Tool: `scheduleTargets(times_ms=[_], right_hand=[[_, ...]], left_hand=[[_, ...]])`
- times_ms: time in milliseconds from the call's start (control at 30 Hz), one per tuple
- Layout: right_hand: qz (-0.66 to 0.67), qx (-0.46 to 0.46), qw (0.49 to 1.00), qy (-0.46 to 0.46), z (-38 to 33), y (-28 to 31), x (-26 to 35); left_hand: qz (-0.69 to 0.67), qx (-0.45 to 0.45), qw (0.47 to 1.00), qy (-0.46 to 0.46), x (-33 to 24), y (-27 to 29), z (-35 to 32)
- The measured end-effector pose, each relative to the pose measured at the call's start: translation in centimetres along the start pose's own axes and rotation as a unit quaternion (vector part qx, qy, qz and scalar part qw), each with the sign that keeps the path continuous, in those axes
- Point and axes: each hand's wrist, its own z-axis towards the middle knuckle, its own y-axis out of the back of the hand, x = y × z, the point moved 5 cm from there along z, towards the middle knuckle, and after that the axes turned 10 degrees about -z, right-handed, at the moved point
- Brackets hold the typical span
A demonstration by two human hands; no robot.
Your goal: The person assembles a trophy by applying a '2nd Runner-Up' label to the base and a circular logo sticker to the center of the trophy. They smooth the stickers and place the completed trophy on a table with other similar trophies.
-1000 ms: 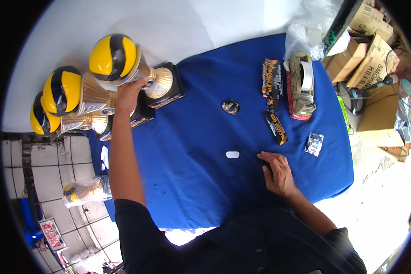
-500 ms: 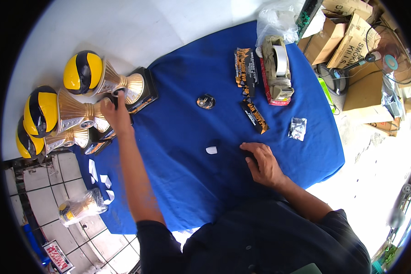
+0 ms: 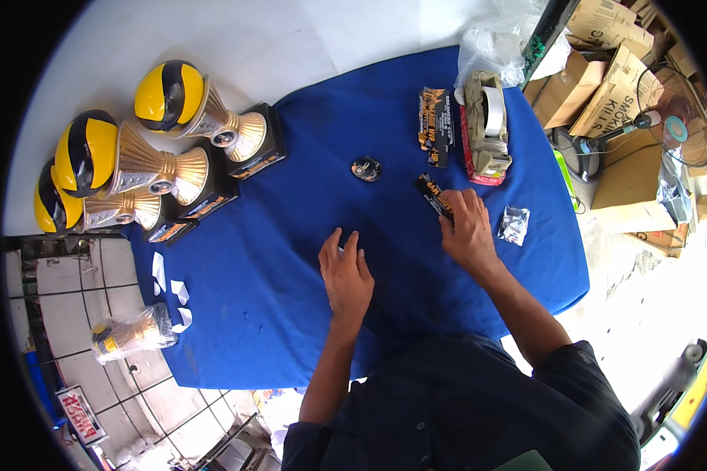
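Observation:
My left hand (image 3: pixel 347 276) is over the middle of the blue-covered table, fingers apart. A white scrap of paper (image 3: pixel 341 249) shows slightly between its fingers; I cannot make out whether they touch it. My right hand (image 3: pixel 470 234) has its fingers together on the lower end of a black and orange label strip (image 3: pixel 430 191), hiding that end. Several similar strips (image 3: pixel 435 125) lie beyond it. A round black label (image 3: pixel 366 169) rests farther up, between the two hands. Next to my right hand is a small silvery packet (image 3: pixel 514 225).
Trophies with yellow and black balls, among them the farthest trophy (image 3: pixel 226 133), stand at the left. A tape dispenser (image 3: pixel 487 129) sits at the back right. White paper scraps (image 3: pixel 180 292) and a wrapped trophy (image 3: pixel 136 334) are at left. Cardboard boxes (image 3: pixel 628 169) and a fan (image 3: pixel 674 125) stand beyond.
My left hand has left the trophies and come to the table's middle. My right hand has moved forward onto the label strip, which has shifted slightly. The view has shifted too.

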Motion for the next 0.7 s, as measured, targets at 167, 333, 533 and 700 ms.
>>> scheduleTargets(times_ms=[167, 333, 533, 700], right_hand=[[0.058, -0.051, 0.997, 0.004, 0.7, -1.2, 0.2], [0.123, -0.087, 0.988, -0.013, 1.3, -0.7, 0.7], [0.168, -0.101, 0.975, -0.101, 1.4, 0.7, -0.6], [0.125, -0.222, 0.966, -0.027, 4.9, 0.5, 0.0]], left_hand=[[-0.090, -0.024, 0.996, -0.014, 0.0, 0.8, 6.0], [0.017, 0.009, 0.997, -0.072, -4.0, -2.2, 14.9], [0.046, 0.166, 0.983, -0.059, -4.2, -4.6, 17.8], [0.001, 0.207, 0.977, -0.052, -3.2, -3.4, 19.3]])
